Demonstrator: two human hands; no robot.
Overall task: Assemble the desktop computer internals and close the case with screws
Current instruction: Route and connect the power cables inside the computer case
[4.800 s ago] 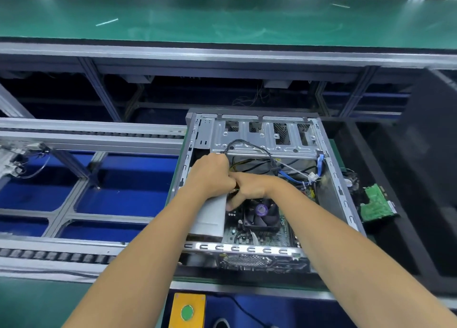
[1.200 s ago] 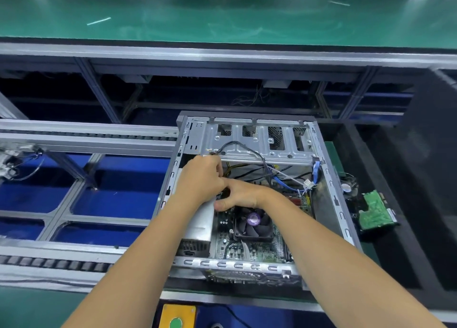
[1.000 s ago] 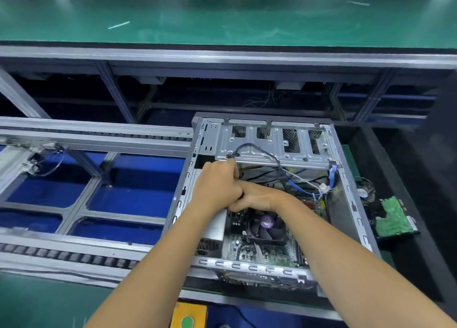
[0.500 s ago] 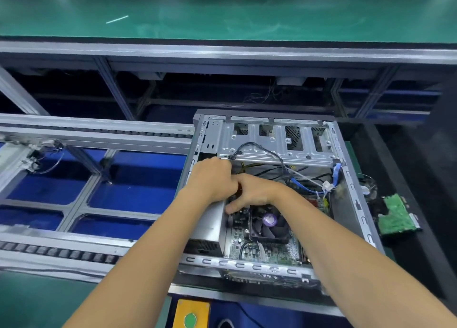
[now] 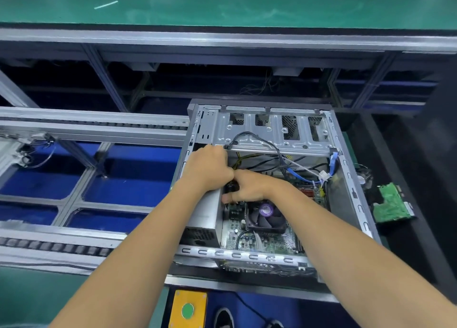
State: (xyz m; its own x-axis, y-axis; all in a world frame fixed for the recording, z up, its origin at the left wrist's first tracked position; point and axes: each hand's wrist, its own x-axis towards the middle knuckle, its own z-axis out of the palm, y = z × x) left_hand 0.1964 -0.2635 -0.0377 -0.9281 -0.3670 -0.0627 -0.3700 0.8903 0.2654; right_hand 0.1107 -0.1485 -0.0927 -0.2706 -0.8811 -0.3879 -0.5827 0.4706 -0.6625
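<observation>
2 hands are crowded inside the open computer case (image 5: 346, 169), by its left wall.
The left hand (image 5: 210, 169) is curled over a black connector (image 5: 231, 186); the right hand (image 5: 249, 186) pinches it beside the fan (image 5: 267, 215). Unchanged from 0.5 s earlier.

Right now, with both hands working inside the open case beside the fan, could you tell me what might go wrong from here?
1. Both hands, left hand and right hand, bunch over a black connector that they largely hide; working half blind, it could seat crooked.
2. Loose black cables run just above the CPU fan; slack could drop into the blades.
3. The case has bare sheet-metal edges close to both forearms, so a slip might scrape skin.
</observation>
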